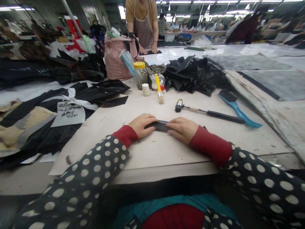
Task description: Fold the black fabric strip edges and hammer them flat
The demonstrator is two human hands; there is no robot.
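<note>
Both hands, left hand (143, 125) and right hand (181, 128), lie fingers-down, pressing a narrow black strip (160, 125) flat on the near tabletop (152, 149), apparently mid-flattening; the hammer (207, 111) just far-right looks the likely next tool, requiring one hand freed.

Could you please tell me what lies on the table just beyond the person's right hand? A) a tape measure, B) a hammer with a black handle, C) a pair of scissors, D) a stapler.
B: a hammer with a black handle lies on the table just past the right hand, which presses a dark strip together with the left hand.
</note>
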